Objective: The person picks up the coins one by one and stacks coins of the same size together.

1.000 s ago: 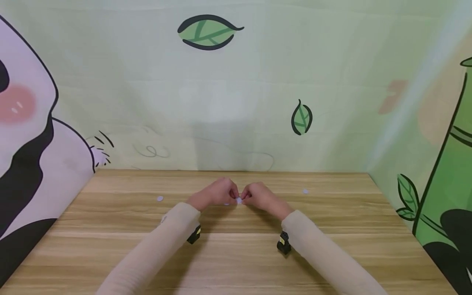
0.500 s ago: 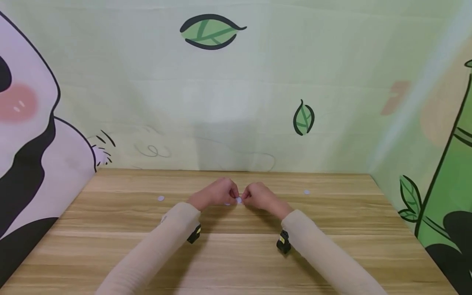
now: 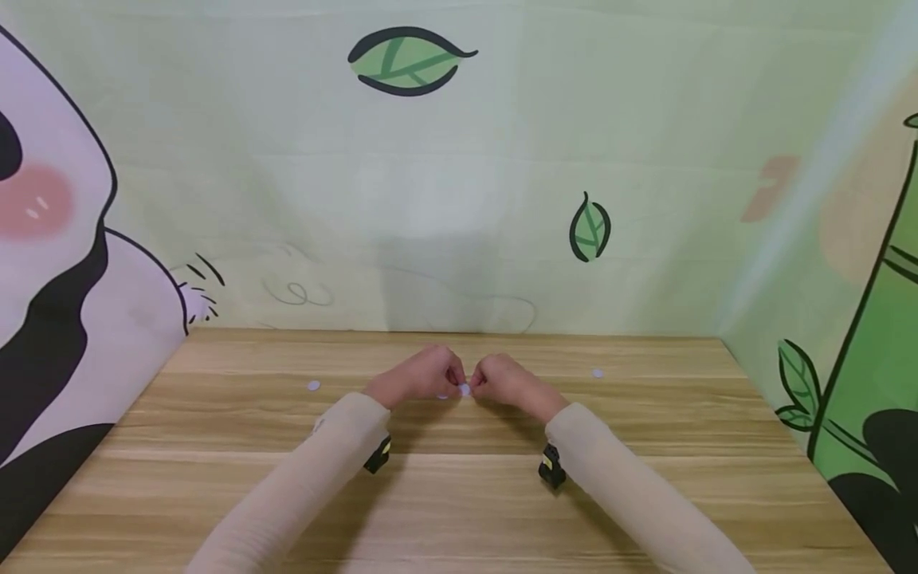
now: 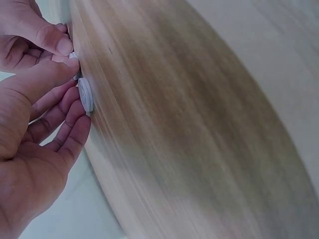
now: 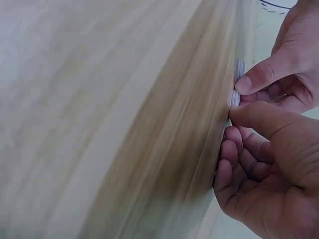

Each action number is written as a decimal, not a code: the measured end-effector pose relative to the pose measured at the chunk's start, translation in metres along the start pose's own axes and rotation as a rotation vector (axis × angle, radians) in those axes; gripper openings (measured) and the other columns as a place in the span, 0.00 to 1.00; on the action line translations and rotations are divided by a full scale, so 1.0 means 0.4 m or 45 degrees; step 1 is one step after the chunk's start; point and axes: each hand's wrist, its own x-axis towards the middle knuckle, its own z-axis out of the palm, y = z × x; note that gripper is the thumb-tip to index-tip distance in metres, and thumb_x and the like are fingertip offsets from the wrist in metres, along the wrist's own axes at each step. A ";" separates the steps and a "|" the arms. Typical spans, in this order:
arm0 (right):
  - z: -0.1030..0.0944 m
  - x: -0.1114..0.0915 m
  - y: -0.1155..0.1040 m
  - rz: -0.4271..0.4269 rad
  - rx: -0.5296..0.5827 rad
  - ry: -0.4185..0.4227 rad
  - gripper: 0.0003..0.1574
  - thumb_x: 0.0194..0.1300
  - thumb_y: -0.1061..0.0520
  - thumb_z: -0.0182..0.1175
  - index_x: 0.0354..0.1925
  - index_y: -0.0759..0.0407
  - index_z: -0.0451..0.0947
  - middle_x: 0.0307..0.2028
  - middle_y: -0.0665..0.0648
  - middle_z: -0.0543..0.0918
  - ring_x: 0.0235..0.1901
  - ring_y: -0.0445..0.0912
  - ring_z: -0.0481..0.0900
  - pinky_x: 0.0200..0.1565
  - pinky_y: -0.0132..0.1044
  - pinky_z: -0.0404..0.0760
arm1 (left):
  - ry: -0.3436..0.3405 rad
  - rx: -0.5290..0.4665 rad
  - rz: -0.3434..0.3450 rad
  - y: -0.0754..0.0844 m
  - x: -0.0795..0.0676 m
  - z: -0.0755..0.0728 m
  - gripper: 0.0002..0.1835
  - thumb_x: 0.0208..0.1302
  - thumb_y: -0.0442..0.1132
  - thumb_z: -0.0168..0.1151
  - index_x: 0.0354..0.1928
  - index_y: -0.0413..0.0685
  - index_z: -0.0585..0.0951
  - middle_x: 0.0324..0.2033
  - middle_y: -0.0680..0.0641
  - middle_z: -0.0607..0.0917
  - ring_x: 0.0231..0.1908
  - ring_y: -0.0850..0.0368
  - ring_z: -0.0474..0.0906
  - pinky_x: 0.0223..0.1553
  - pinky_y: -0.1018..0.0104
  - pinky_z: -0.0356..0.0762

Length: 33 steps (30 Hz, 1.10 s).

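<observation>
In the head view a small white disc stands between the fingertips of both hands, low at the wooden tabletop. My left hand pinches it from the left with thumb and fingers. From the right, my right hand pinches the same disc, its other fingers curled in. A second white disc, looking like thin layers stacked together, lies beside the left fingers in the left wrist view. The right wrist view shows the held disc edge-on under the thumb tips, partly hidden by them.
Two more white discs lie apart on the table: one disc to the left, another disc to the right. A printed cloth backdrop rises behind the table's far edge. Black wrist cameras hang below both sleeves.
Both hands keep their place at the middle disc; only the right fingers and wrist shift very slightly. The head view has moved a little.
</observation>
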 end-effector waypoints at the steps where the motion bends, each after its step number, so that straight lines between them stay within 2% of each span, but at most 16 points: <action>1: -0.001 0.001 0.002 -0.006 0.009 -0.006 0.05 0.66 0.64 0.66 0.32 0.62 0.85 0.27 0.49 0.78 0.28 0.40 0.71 0.34 0.29 0.71 | 0.002 0.002 -0.002 0.001 0.000 0.000 0.03 0.59 0.29 0.72 0.35 0.40 0.87 0.30 0.51 0.87 0.31 0.63 0.80 0.35 0.71 0.79; 10: 0.000 0.011 0.028 -0.041 0.018 0.001 0.02 0.61 0.63 0.67 0.31 0.62 0.85 0.27 0.49 0.81 0.28 0.39 0.73 0.34 0.30 0.74 | 0.003 -0.013 -0.018 0.002 0.005 0.004 0.03 0.59 0.29 0.72 0.35 0.40 0.87 0.30 0.50 0.88 0.31 0.63 0.80 0.35 0.71 0.79; 21: 0.000 0.010 0.023 -0.120 0.000 -0.009 0.02 0.63 0.65 0.65 0.33 0.62 0.85 0.27 0.49 0.80 0.28 0.38 0.71 0.35 0.29 0.73 | 0.025 0.040 -0.008 -0.003 0.008 0.006 0.03 0.59 0.31 0.73 0.35 0.40 0.88 0.29 0.50 0.87 0.29 0.63 0.79 0.34 0.71 0.78; 27: -0.007 -0.001 0.035 -0.193 0.079 -0.033 0.03 0.65 0.64 0.66 0.38 0.63 0.84 0.29 0.50 0.82 0.29 0.38 0.73 0.35 0.29 0.74 | 0.033 0.019 -0.022 -0.009 0.003 0.009 0.03 0.59 0.31 0.73 0.34 0.41 0.87 0.28 0.51 0.87 0.29 0.64 0.78 0.33 0.73 0.77; 30: -0.021 -0.014 0.048 -0.231 0.103 -0.057 0.05 0.67 0.63 0.65 0.42 0.62 0.84 0.31 0.50 0.82 0.32 0.39 0.74 0.38 0.31 0.76 | 0.035 -0.003 -0.015 -0.012 0.002 0.011 0.04 0.59 0.31 0.74 0.34 0.41 0.87 0.28 0.51 0.86 0.29 0.64 0.78 0.33 0.73 0.76; 33: -0.041 -0.028 0.072 -0.233 0.100 -0.034 0.07 0.69 0.62 0.63 0.45 0.60 0.84 0.35 0.50 0.84 0.34 0.40 0.75 0.40 0.33 0.76 | 0.042 -0.015 0.009 -0.015 0.004 0.011 0.04 0.59 0.32 0.74 0.34 0.40 0.87 0.28 0.52 0.86 0.29 0.65 0.77 0.33 0.73 0.76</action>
